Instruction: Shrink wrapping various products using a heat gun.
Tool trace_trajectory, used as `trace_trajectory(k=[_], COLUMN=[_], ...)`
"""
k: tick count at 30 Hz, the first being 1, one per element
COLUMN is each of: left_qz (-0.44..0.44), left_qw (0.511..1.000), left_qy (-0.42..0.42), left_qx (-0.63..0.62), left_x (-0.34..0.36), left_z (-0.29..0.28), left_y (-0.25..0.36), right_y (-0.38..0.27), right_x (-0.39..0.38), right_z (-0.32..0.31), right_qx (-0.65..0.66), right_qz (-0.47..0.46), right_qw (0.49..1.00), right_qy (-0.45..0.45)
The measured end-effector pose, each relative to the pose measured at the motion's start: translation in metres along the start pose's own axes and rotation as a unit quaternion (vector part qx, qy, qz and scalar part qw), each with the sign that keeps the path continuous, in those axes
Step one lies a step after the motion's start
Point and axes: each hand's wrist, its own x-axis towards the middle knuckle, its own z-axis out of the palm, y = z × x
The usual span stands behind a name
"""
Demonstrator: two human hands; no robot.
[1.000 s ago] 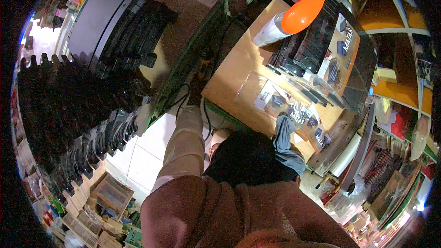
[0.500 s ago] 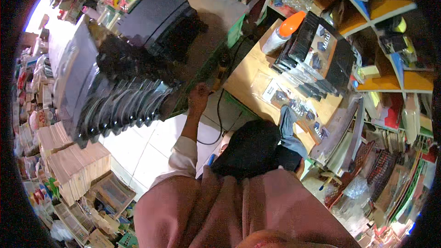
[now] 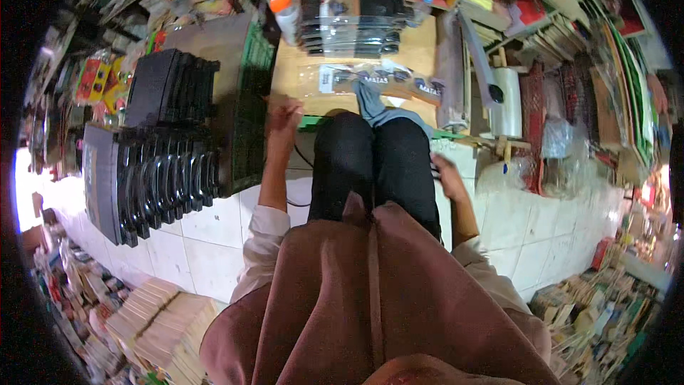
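My left hand (image 3: pixel 283 112) is raised at the left edge of a low wooden table (image 3: pixel 303 64). Its fingers are smeared by motion, and nothing shows clearly in them. Beside my right thigh hangs my right hand (image 3: pixel 447 177), fingers loosely apart and apparently holding nothing. A grey-blue cloth (image 3: pixel 374 103) drapes from the tabletop's front edge toward my knees. Flat printed card strips in clear plastic (image 3: pixel 406 84) lie on the table. Behind them is a pile of black plastic trays (image 3: pixel 377 0), partly wrapped in clear film, with a white bottle with an orange top (image 3: pixel 286 14) at its left.
At left, more black plastic trays (image 3: pixel 167 178) stand in a row by a green-sided cabinet (image 3: pixel 249 78). A dark cable (image 3: pixel 303 157) curves near my left leg. Shelves and a clear-wrapped roll (image 3: pixel 506 103) stand right. Bundled paper stacks (image 3: pixel 160 321) lie lower left.
The view has swung right, bringing the table in front of my knees. My left hand has moved from beside the cabinet to the table's left edge. My right hand now shows fully.
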Motion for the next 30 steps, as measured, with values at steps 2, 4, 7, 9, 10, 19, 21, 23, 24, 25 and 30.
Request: trace_trajectory(k=[2, 4, 7, 9, 10, 19, 21, 23, 24, 25, 30], left_qz=[0.045, 0.019, 0.045, 0.031, 0.061, -0.034, -0.032, -0.019, -0.148, -0.149, -0.245], left_qw=[0.996, 0.993, 0.999, 0.999, 0.992, 0.976, 0.975, 0.973, 0.928, 0.928, 0.943], left_qy=[-0.073, -0.089, -0.008, 0.023, 0.070, 0.054, 0.055, 0.049, 0.024, 0.030, 0.105], left_qx=[0.039, 0.080, 0.009, -0.015, -0.085, -0.207, -0.211, -0.226, -0.340, -0.340, -0.199], left_x=[-0.008, 0.006, 0.036, 0.061, 0.084, 0.154, 0.158, 0.164, 0.174, 0.170, 0.140], left_z=[0.023, 0.053, 0.081, 0.091, 0.094, 0.112, 0.110, 0.112, 0.110, 0.103, 0.095], left_y=[0.004, 0.001, 0.001, 0.007, -0.014, -0.007, -0.035, -0.056, -0.050, -0.050, 0.014], right_y=[-0.052, -0.097, -0.156, -0.197, -0.216, -0.272, -0.278, -0.283, -0.284, -0.284, -0.263], right_x=[-0.008, 0.007, 0.059, 0.088, 0.102, 0.179, 0.171, 0.160, 0.151, 0.144, 0.150], right_z=[-0.001, 0.004, 0.018, 0.043, 0.054, 0.099, 0.103, 0.104, 0.105, 0.108, 0.097], right_qx=[0.038, 0.066, 0.015, 0.060, 0.067, 0.000, 0.034, 0.022, 0.004, -0.013, 0.089], right_qz=[-0.105, -0.192, -0.260, -0.261, -0.269, -0.411, -0.389, -0.365, -0.336, -0.308, -0.245], right_qw=[0.992, 0.979, 0.965, 0.963, 0.960, 0.912, 0.920, 0.930, 0.942, 0.951, 0.965], right_qy=[-0.051, -0.030, 0.017, 0.034, 0.035, -0.001, -0.036, -0.032, -0.018, -0.005, 0.035])
